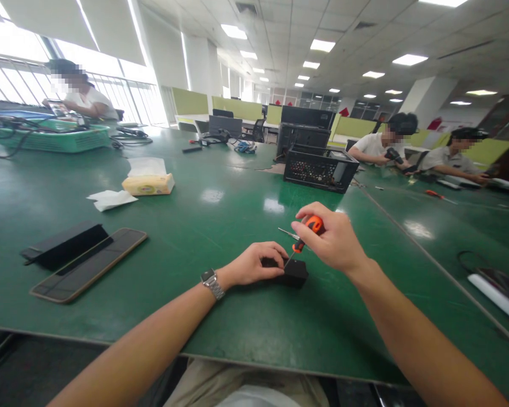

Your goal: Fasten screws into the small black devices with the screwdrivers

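Observation:
A small black box-shaped part (296, 275) lies on the green table. Curled around its left end, my left hand (254, 263) grips it, thumb along the near side and fingers over the top. My right hand (333, 237) is closed on the handle of an orange and black screwdriver (313, 225). The screwdriver slants down to the left, its tip at the top of the black part close to my left fingertips; exactly what the tip touches is too small to tell. Just behind it lies a thin metal rod (287, 232), partly covered by the screwdriver.
To the left lie a long dark panel (93, 265) and a black folded cover (65, 246). Beyond are a tissue pack (148, 183), a green basket of cables (63, 141) and a black crate (320, 169). Another screwdriver (435, 194) lies at right. Several people sit around the table.

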